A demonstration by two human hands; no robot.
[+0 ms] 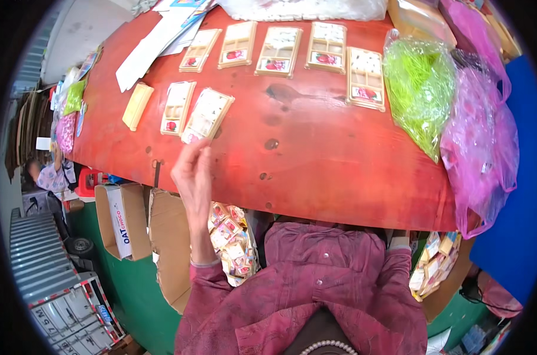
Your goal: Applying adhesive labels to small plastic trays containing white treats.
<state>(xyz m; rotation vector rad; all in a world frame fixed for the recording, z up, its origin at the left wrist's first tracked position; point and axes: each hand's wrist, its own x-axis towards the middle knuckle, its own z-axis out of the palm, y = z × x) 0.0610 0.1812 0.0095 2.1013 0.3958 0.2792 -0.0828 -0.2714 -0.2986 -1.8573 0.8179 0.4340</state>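
Observation:
My left hand [193, 173] reaches over the near edge of the red table, fingers drawn together in a pinch at the near end of a small compartment tray [208, 113]. The tray is pale yellow with a strawberry picture on it and lies slightly turned. Close on its left lies a similar tray [178, 107], and farther left a plain pale-yellow piece [138, 106]. Several more such trays, among them a speckled one [365, 78], form a row along the far side. My right forearm [400, 239] goes down beneath the table edge, so the right hand is hidden.
White papers [153, 50] lie at the far left. A clear bag of green shreds [421, 89] and a pink plastic bag [478, 136] sit at the right. Below the table edge are a container of small packets [230, 242], cardboard boxes [169, 242] and another packet container [435, 263].

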